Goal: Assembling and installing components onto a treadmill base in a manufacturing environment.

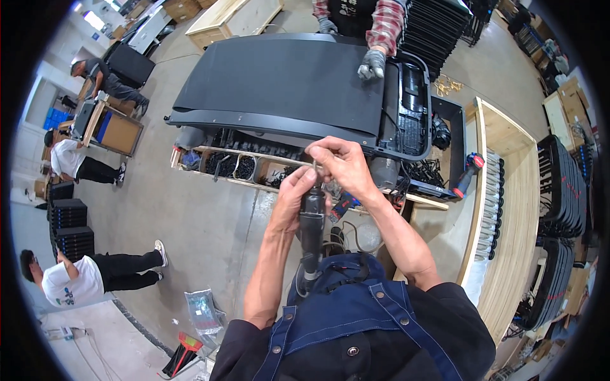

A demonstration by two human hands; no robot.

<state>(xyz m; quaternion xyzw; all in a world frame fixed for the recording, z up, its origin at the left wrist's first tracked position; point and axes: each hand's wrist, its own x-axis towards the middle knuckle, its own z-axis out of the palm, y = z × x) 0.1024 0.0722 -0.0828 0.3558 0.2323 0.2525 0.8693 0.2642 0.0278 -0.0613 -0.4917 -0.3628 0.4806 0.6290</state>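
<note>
In front of my chest I hold a black tube-shaped power driver (311, 223), upright in the picture, with a hose at its lower end. My left hand (293, 198) is closed around its upper part. My right hand (346, 168) pinches at the thin metal tip of the driver; the fingers cover most of what they grip. Just beyond my hands is a treadmill deck (286, 82) with a dark belt. Across it a co-worker's gloved hand (372, 65) rests near the right end of the belt, and another glove (327, 26) is at the far edge.
Wooden bins of black screws (244, 167) line the deck's near side. A red and black cordless driver (469, 174) lies to the right, by a long wooden crate (508, 209). Stacked black frames (562, 190) stand beyond it. Several people work at the left.
</note>
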